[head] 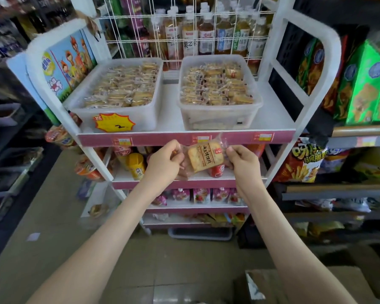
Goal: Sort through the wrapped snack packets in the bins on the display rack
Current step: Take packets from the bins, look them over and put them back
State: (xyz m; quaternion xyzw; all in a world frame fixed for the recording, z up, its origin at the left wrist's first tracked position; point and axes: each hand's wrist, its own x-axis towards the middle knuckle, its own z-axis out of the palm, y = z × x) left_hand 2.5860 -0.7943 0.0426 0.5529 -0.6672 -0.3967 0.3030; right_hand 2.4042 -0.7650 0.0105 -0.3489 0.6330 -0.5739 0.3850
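Shop aisle, crowded shelving on both sides, and from my end I am looking down at a white display rack (184, 138) with pink shelf edges. One wrapped snack packet (205, 157) is out of the bins, held in front of the rack just below the top shelf's edge, with its printed face toward me. My left hand (166, 161) pinches its left end with curled fingers. My right hand (242, 160) pinches the clear wrapper's right end between thumb and fingertips. The packet hangs in the air in front of both bins, touching neither.

As I judge it, the sorting is at an early stage. The left bin (149, 115) and the right bin (217, 119) sit side by side on the top shelf, each heaped near its rim with similar packets. I see no separate pile of sorted ones. This packet looks to be under inspection and has yet to go into a bin, so nearly everything else is left to go through.

A yellow price star (114, 125) is stuck on the left bin's front. Drink bottles (206, 34) stand at the back behind a wire grid (123, 29). On the shelf below are cups (136, 165) and a red can (216, 171), directly behind the packet, with pink pouches (201, 195) lower down. Chip bags (303, 161) fill the neighbouring shelf to the right. Nothing lies between my hands and the bins. A cardboard box (261, 286) sits low beside my right forearm.
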